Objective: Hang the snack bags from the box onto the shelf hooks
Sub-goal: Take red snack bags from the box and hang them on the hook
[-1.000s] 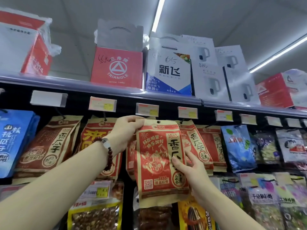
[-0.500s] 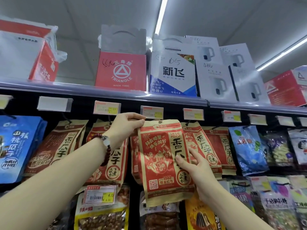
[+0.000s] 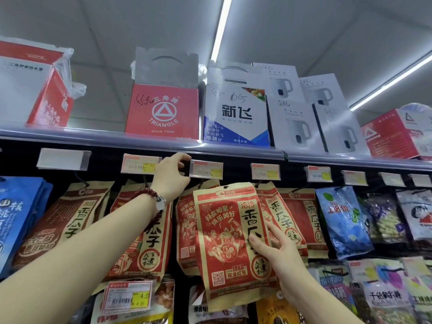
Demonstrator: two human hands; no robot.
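1. Keep the red and tan paper snack bag [image 3: 230,244] flat, its top hole level with the hook under the clear plastic price tag holder [image 3: 205,169]; bag sits before the hanging row, seemingly not yet threaded.
2. Left hand [image 3: 171,175] raised, fingers pinching the holder's left end.
3. Right hand [image 3: 275,249] low, fingers spread and straight, pressing on the bag's front.

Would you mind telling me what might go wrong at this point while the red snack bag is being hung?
1. The right hand alone holds the red snack bag, low on its front with straight fingers; it might slip or tilt.
2. The left hand pinches the price tag holder; the tag might pop off.
3. The hook tip is hidden, so the bag's top hole might miss it.
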